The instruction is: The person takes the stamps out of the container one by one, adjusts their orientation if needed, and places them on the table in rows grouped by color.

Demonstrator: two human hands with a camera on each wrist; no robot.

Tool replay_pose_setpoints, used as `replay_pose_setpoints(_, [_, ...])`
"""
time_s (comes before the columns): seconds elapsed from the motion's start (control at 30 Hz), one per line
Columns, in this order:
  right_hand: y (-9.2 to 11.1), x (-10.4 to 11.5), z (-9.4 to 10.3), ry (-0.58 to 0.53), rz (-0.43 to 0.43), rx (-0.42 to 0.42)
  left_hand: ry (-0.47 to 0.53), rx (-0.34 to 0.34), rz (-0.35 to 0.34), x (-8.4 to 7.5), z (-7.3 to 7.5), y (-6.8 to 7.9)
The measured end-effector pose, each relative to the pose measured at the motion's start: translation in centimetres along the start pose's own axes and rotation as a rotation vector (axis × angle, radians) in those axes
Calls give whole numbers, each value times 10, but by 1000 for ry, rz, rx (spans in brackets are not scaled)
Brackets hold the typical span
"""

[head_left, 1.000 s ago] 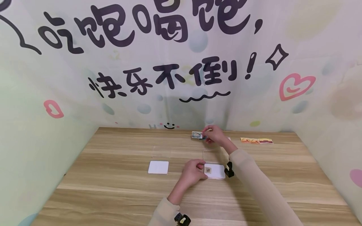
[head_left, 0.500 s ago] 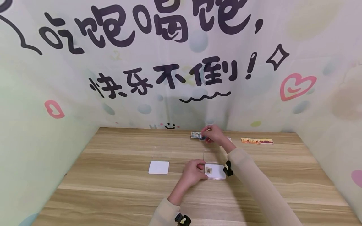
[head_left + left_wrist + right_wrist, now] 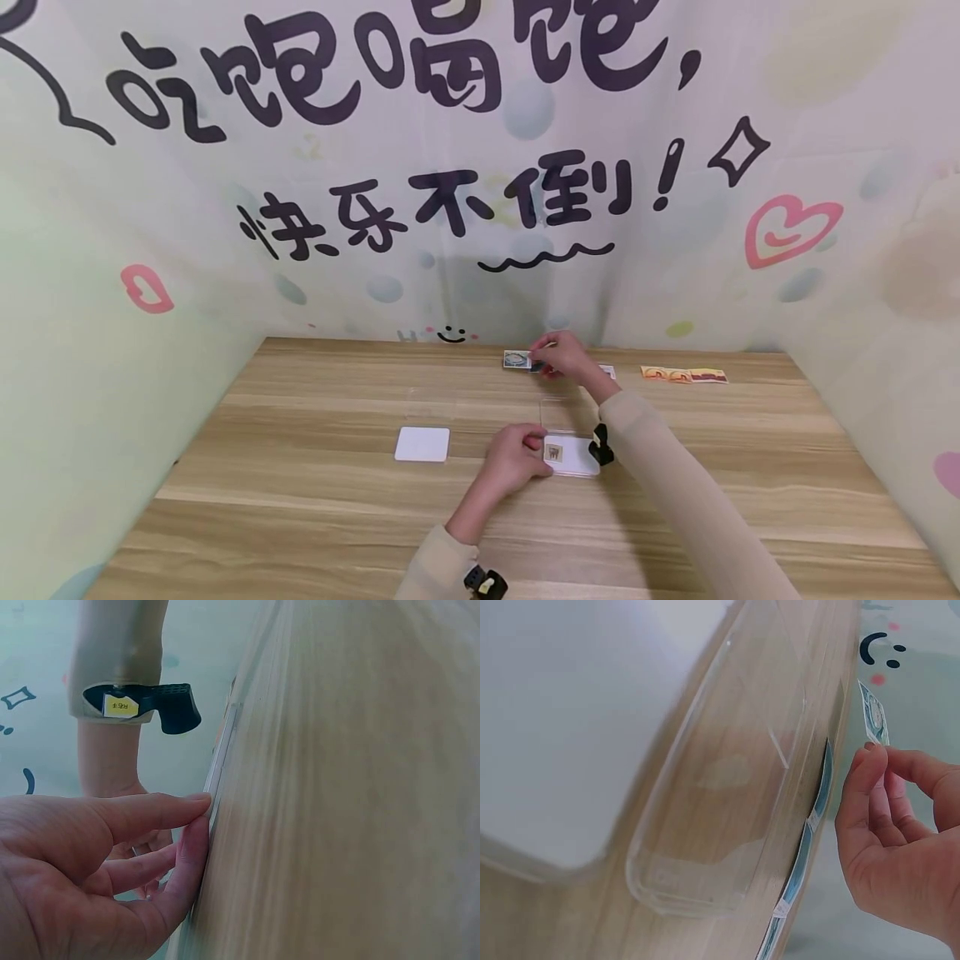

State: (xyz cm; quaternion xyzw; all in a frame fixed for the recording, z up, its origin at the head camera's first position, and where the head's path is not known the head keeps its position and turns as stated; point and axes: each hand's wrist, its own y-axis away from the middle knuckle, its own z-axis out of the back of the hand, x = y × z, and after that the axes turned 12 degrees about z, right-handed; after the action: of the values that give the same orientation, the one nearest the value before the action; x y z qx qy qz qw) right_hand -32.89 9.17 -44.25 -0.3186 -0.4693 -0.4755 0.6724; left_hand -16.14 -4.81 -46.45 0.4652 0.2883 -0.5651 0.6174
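Observation:
My right hand pinches a small blue-and-white stamp by its edge, near the back of the table. In the right wrist view, thumb and forefinger meet at one end of this stamp, above a strip of blue stamps. My left hand grips the left side of a white card, thumb at the near corner and forefinger at the far one. A small brownish stamp lies on that card's left part. The left wrist view shows the card edge-on, a thin pale strip at the fingertips.
Left of my left hand lies another white card. Behind the two cards are clear plastic covers, faint against the wood. Orange and yellow stamps lie in a row at the back right. A printed cloth hangs behind the table.
My right hand has drifted slightly left with the blue-and-white stamp still pinched. My left hand keeps its grip on the white card.

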Motion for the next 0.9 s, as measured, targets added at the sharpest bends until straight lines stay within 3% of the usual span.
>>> replay_pose_setpoints(0.9, [-7, -6, -9, 37, -25, -30, 21, 5, -2, -2, 1, 1])
